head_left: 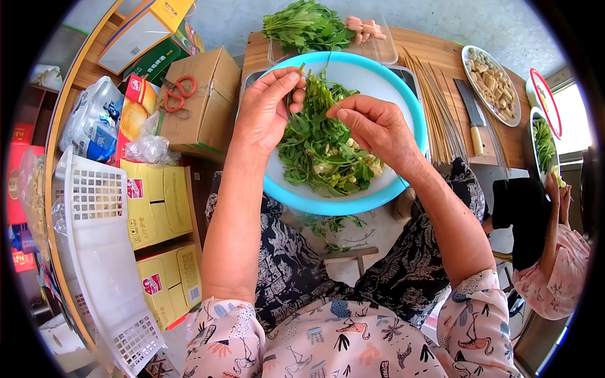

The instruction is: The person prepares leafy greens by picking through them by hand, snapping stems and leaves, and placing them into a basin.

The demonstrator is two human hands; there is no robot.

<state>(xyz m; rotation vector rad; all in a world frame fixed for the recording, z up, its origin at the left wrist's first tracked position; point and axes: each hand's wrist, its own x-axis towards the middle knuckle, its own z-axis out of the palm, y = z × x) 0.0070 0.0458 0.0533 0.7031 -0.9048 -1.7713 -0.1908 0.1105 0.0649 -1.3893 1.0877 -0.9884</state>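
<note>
A wide basin with a turquoise rim (344, 206) sits before me, with loose leafy greens (334, 160) and pale yellowish bits inside. Above its left side, my left hand (272, 104) is closed, pinching a small bunch of leafy greens (320, 94) by the stems. Opposite it, my right hand (373, 124) is closed too, thumb and forefinger together at the edge of that bunch. Whatever thin thing lies between those fingertips is too small to name.
Behind the basin are more greens (302, 26) and pink pieces (365, 29). Skewers (435, 104), a cleaver (469, 113) and a plate of cut food (491, 85) lie right. Scissors (181, 94) rest against a carton (211, 113) left. Another person's hands (559, 192) work at far right.
</note>
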